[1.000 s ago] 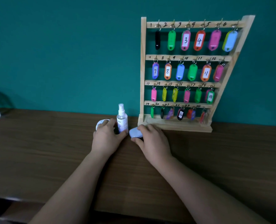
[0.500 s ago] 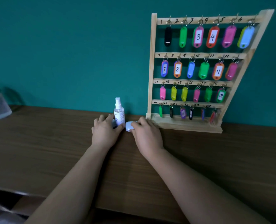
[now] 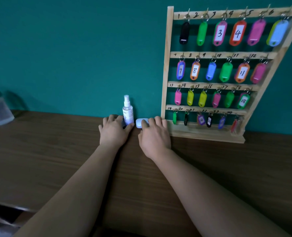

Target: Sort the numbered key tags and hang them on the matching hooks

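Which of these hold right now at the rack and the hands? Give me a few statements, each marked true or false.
1. The tag marked 18 hangs in the top row of the rack. False: it hangs in the third row, at the right end.
2. The spray bottle stands upright on the table, left of the rack. True.
3. The right hand touches a pale blue object beside the bottle. True.
4. The left hand holds the bottle in the air. False: it rests on the table against the bottle's base.
5. The tag marked 4 is orange. True.
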`<action>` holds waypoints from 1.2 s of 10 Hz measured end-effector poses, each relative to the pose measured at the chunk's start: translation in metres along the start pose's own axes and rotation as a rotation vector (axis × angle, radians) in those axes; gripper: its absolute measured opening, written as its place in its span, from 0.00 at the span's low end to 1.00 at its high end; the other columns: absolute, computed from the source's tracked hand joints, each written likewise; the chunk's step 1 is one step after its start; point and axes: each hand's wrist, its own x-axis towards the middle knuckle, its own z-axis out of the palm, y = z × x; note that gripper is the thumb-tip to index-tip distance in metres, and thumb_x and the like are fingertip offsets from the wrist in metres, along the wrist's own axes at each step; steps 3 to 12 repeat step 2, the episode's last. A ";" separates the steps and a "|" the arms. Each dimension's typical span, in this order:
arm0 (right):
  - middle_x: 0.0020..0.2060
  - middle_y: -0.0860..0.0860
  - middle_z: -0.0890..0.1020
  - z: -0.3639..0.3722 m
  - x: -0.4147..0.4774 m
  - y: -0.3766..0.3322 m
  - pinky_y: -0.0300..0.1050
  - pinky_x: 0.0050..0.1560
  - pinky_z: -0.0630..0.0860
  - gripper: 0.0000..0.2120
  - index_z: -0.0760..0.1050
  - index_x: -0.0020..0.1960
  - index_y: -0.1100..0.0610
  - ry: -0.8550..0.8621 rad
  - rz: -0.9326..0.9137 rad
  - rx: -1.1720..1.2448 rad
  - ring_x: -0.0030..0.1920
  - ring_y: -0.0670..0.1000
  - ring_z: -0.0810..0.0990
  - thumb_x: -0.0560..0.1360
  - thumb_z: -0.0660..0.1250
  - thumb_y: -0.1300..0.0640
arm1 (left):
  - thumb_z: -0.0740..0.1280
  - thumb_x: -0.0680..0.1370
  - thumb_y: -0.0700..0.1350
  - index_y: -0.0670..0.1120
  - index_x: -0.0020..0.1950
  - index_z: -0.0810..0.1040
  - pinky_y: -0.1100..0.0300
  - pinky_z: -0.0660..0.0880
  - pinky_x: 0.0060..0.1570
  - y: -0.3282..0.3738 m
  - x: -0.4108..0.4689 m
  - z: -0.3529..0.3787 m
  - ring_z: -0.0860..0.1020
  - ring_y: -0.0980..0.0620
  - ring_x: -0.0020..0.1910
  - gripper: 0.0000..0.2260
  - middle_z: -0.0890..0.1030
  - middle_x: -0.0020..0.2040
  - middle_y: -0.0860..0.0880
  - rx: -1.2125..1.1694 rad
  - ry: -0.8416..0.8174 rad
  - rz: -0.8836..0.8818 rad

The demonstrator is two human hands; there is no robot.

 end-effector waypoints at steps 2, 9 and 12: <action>0.55 0.53 0.81 0.004 -0.001 0.002 0.56 0.64 0.66 0.20 0.78 0.67 0.55 0.003 -0.025 0.029 0.60 0.59 0.74 0.79 0.62 0.48 | 0.66 0.78 0.68 0.52 0.65 0.78 0.44 0.69 0.61 -0.001 -0.007 -0.002 0.71 0.41 0.66 0.25 0.75 0.64 0.47 -0.032 0.038 -0.022; 0.55 0.53 0.81 0.004 -0.001 0.002 0.56 0.64 0.66 0.20 0.78 0.67 0.55 0.003 -0.025 0.029 0.60 0.59 0.74 0.79 0.62 0.48 | 0.66 0.78 0.68 0.52 0.65 0.78 0.44 0.69 0.61 -0.001 -0.007 -0.002 0.71 0.41 0.66 0.25 0.75 0.64 0.47 -0.032 0.038 -0.022; 0.55 0.53 0.81 0.004 -0.001 0.002 0.56 0.64 0.66 0.20 0.78 0.67 0.55 0.003 -0.025 0.029 0.60 0.59 0.74 0.79 0.62 0.48 | 0.66 0.78 0.68 0.52 0.65 0.78 0.44 0.69 0.61 -0.001 -0.007 -0.002 0.71 0.41 0.66 0.25 0.75 0.64 0.47 -0.032 0.038 -0.022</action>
